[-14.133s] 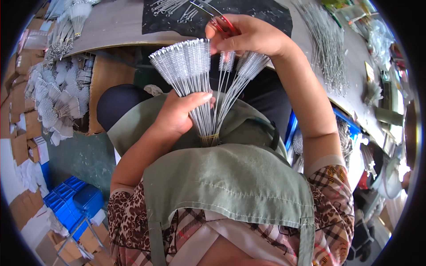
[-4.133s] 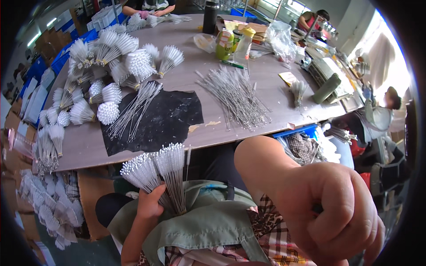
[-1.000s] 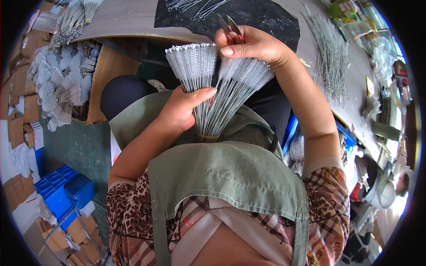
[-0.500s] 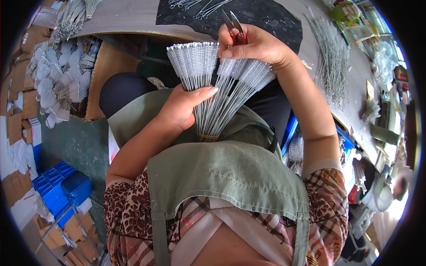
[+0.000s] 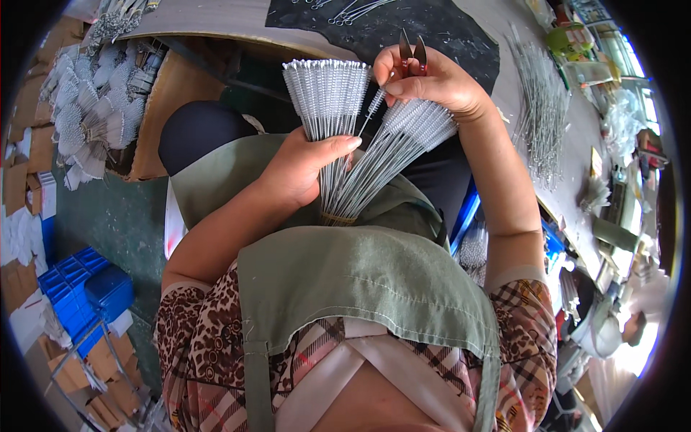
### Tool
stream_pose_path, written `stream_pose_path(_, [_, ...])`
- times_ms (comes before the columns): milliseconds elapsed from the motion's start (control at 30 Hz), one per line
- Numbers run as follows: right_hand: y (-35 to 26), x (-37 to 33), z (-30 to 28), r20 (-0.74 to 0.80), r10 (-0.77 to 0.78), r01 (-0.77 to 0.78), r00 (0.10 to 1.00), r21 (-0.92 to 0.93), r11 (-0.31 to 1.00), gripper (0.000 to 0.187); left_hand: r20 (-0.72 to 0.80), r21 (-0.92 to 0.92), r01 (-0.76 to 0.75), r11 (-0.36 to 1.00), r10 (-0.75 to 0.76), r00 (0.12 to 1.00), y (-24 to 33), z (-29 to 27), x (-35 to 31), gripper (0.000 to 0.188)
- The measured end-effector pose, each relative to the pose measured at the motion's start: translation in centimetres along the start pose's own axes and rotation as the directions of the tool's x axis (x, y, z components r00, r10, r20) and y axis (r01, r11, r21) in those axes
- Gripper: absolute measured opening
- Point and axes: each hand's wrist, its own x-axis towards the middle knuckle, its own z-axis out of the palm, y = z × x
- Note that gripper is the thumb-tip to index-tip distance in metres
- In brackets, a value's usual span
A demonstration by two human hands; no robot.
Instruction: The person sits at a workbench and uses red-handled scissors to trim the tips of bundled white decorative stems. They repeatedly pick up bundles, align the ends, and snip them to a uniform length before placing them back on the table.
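Note:
A bundle of thin wire brushes with white bristle heads (image 5: 327, 93) fans out above my lap, tied near its lower end by a yellowish band (image 5: 337, 218). My left hand (image 5: 306, 162) is closed round the stems of the left-hand part, thumb across them. The right-hand part (image 5: 421, 129) leans away to the right. Between the two parts, my right hand (image 5: 432, 83) pinches the head of one single brush (image 5: 375, 103). Small scissors or snips with red handles (image 5: 412, 61) are also held in that hand, blades pointing up and away.
A dark mat (image 5: 432, 29) with a few looped wires lies on the table ahead. Loose wire brushes (image 5: 540, 108) are heaped on the table at the right. At the left stands a cardboard box (image 5: 162, 122) beside bundled brushes (image 5: 93, 122), with a blue crate (image 5: 75, 288) lower down.
My right hand has shifted slightly right and down with the snips, now with one brush apart from the rest. A gap has opened between the bundle's two parts.

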Motion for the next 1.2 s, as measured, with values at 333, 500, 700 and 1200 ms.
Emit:
stream_pose_path(333, [0.9, 0.2, -0.4, 0.098, -0.092, 0.088, 0.991, 0.044, 0.995, 0.014, -0.024, -0.006, -0.015, 1.0, 0.014, 1.0, -0.1, 0.6, -0.1, 0.012])
stream_pose_path(500, [1.5, 1.6, -1.5, -0.069, -0.475, 0.474, 0.877, 0.281, 0.834, 0.016, 0.038, -0.016, 0.022, 1.0, -0.022, 0.999, -0.3, 0.8, 0.6, 0.015])
stream_pose_path(700, [1.1, 3.7, -10.1, -0.711, -0.067, 0.591, 0.7, 0.524, 0.613, 0.014, 0.074, 0.005, 0.053, 0.999, -0.053, 0.996, -0.4, 0.4, 1.2, 0.015])
stream_pose_path(1200, [0.0, 2.6, 1.2, -0.279, -0.272, 0.081, 0.921, -0.546, 0.834, 0.037, 0.025, 0.072, 0.003, 0.997, -0.004, 1.0, 0.1, 1.3, 0.4, 0.029])
